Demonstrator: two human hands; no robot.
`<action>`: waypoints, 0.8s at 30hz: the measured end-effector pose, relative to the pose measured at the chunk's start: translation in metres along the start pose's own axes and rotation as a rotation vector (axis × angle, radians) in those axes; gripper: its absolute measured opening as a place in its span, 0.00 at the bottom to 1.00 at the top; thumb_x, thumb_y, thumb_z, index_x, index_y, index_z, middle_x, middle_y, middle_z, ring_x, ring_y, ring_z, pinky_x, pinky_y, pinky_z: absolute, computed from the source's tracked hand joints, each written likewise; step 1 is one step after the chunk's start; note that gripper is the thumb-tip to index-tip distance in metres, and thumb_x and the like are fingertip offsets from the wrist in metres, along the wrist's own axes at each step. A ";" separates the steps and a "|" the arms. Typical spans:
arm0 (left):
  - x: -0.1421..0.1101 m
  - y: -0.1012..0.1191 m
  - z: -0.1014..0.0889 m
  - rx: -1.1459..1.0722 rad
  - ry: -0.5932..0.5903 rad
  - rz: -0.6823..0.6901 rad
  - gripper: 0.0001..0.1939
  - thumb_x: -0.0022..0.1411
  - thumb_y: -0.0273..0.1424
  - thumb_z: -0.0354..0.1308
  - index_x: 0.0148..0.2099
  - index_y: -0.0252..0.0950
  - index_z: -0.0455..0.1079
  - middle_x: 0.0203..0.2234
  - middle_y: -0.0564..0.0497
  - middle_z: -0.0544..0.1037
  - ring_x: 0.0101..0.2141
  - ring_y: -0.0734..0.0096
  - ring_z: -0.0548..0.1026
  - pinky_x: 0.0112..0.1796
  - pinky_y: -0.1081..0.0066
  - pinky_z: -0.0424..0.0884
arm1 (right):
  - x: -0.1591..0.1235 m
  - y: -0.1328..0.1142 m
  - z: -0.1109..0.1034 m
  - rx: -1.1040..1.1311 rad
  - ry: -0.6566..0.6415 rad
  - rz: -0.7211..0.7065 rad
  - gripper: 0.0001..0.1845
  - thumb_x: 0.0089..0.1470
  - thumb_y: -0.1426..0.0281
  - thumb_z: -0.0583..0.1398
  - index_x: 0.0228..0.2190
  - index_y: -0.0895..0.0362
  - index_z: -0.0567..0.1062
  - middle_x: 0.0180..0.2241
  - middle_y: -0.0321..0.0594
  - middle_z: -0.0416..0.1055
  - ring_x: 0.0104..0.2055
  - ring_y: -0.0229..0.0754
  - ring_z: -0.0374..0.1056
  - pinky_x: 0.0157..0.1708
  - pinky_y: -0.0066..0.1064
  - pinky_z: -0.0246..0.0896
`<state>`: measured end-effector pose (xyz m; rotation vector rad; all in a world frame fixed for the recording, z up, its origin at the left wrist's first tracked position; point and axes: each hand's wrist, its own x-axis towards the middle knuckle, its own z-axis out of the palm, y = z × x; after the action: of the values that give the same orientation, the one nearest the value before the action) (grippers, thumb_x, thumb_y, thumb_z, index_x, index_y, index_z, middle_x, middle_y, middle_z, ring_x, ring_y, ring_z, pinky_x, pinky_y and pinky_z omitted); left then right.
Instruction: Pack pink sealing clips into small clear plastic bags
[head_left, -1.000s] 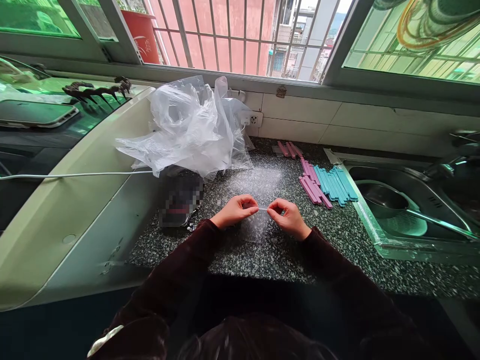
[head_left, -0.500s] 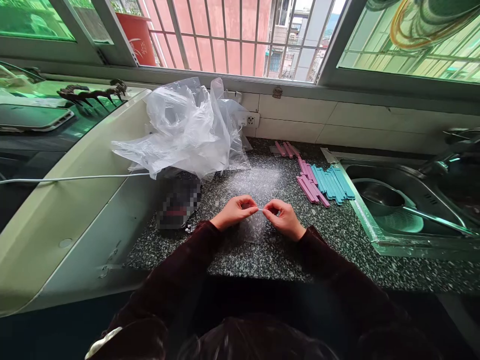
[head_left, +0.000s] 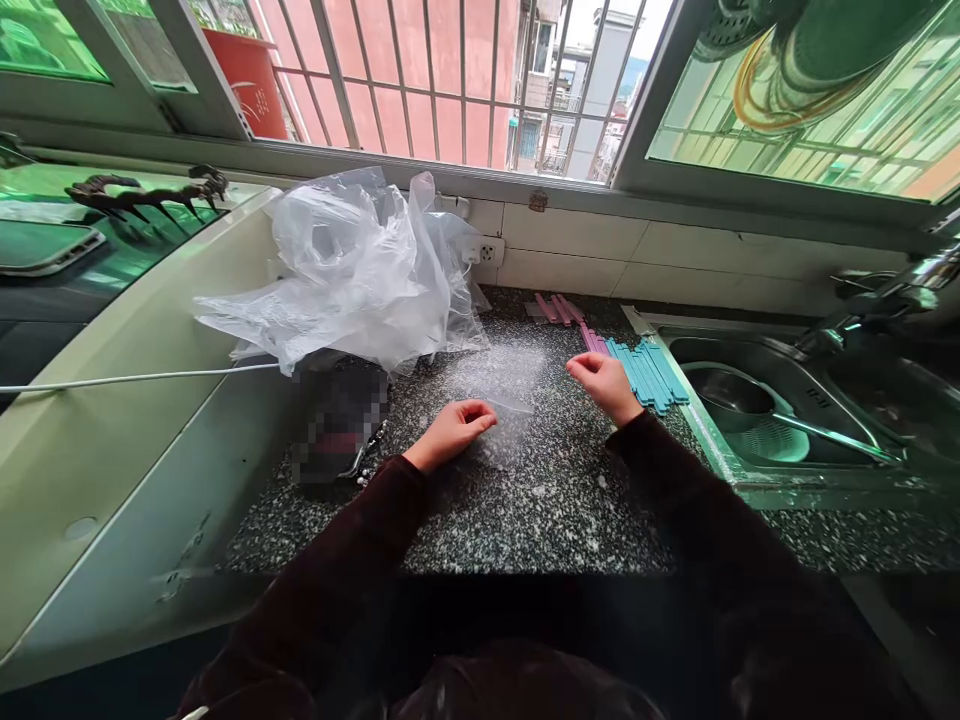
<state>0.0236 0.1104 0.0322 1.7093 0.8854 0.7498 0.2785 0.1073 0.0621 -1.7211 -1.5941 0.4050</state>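
Note:
My left hand [head_left: 456, 430] pinches the edge of a small clear plastic bag [head_left: 511, 428], which lies over the speckled counter and is hard to make out against it. Off to the right and higher, my right hand [head_left: 606, 382] has its fingertips pressed together, and I see nothing between them. It hovers beside the pink strips [head_left: 592, 338] and partly hides them. Touching these on the right is a row of teal strips [head_left: 651, 374]. A few more pink strips [head_left: 556, 308] lie farther back near the wall.
A heap of crumpled clear plastic bags [head_left: 360, 270] sits at the back left. Left of my left hand lies a blurred dark object [head_left: 337, 420]. A steel sink [head_left: 825, 385] with a pan [head_left: 727, 390] is at the right. A white cable [head_left: 150, 379] crosses at left.
My right hand has let go of the small plastic bag and moved right and away from me, to the strips. My left hand still pinches the bag. The view has turned slightly.

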 end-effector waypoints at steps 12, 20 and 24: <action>0.005 -0.008 -0.008 0.172 0.032 0.059 0.12 0.53 0.37 0.51 0.26 0.33 0.68 0.21 0.51 0.72 0.26 0.72 0.67 0.30 0.73 0.63 | 0.093 0.037 -0.014 -0.723 -0.032 0.421 0.14 0.50 0.71 0.56 0.38 0.59 0.77 0.43 0.51 0.74 0.46 0.48 0.69 0.40 0.32 0.60; 0.007 -0.009 -0.010 0.168 0.052 0.069 0.12 0.53 0.36 0.52 0.26 0.33 0.68 0.21 0.52 0.73 0.25 0.73 0.67 0.29 0.73 0.63 | 0.102 0.037 -0.008 -0.821 -0.058 0.450 0.17 0.51 0.69 0.56 0.41 0.64 0.76 0.42 0.58 0.73 0.47 0.50 0.69 0.38 0.31 0.61; 0.006 -0.009 -0.010 0.156 0.055 0.064 0.12 0.53 0.37 0.52 0.26 0.33 0.68 0.20 0.52 0.72 0.25 0.73 0.67 0.28 0.73 0.63 | 0.103 0.036 -0.008 -0.835 -0.078 0.452 0.18 0.49 0.68 0.58 0.41 0.64 0.75 0.42 0.58 0.73 0.47 0.50 0.69 0.38 0.31 0.60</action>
<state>0.0172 0.1226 0.0270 1.8687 0.9519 0.7909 0.3278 0.2046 0.0683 -2.7450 -1.5174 -0.0107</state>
